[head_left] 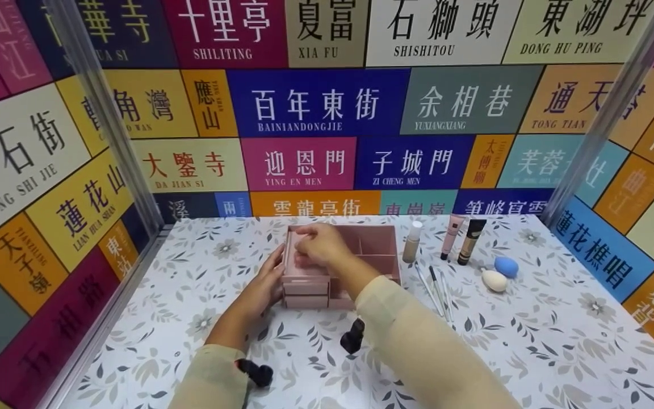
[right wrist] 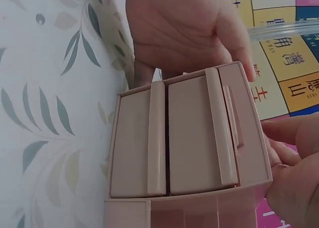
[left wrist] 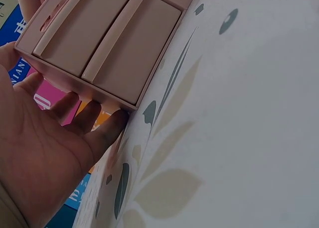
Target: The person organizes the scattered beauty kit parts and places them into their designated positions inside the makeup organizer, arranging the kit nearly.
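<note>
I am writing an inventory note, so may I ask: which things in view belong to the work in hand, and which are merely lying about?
Belonging to the work:
pink box
left hand, touching its side
right hand, over its top

Apparently just lying about, untouched now:
bottle
pink tube
black tube
slim brush-like tools
blue egg-shaped piece
cream egg-shaped piece
</note>
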`<state>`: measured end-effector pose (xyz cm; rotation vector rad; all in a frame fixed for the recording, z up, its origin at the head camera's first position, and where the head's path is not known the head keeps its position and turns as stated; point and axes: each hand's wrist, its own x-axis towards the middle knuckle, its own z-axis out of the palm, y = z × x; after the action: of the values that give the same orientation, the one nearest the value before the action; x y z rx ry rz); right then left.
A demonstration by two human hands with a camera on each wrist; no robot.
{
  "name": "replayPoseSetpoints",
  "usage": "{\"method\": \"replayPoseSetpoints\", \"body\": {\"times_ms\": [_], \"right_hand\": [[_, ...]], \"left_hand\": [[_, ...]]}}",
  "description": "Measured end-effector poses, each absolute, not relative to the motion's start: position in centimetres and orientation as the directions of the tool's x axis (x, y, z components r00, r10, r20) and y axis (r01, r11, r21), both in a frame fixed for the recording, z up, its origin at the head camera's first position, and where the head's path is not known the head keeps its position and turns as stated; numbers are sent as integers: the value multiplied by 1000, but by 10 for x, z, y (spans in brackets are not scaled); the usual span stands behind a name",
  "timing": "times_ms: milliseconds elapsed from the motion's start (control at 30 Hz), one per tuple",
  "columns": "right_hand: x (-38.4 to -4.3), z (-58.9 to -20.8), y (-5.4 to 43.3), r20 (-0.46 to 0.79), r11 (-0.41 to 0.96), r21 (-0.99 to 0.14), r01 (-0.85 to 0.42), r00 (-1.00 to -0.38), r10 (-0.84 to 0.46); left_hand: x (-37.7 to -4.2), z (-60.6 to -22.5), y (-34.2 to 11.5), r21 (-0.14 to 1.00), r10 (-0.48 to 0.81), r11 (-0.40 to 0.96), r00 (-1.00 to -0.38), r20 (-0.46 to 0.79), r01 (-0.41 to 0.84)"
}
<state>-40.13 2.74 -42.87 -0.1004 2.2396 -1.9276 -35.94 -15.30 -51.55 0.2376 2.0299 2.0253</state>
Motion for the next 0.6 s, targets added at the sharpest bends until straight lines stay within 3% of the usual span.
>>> {"method": "replayPoseSetpoints", "body": {"times_ms": [267,600], "right_hand": [[-381,-427,48,22,-72,-997,-9,-983,-183],[-350,-442,93,106,-82,-992,-92,-975,-194]], "left_hand": [[-357,-512,-152,998,292,21,-954,-67,-64],[-356,-513,-151,996,279,16,-956,-88,-87]]}}
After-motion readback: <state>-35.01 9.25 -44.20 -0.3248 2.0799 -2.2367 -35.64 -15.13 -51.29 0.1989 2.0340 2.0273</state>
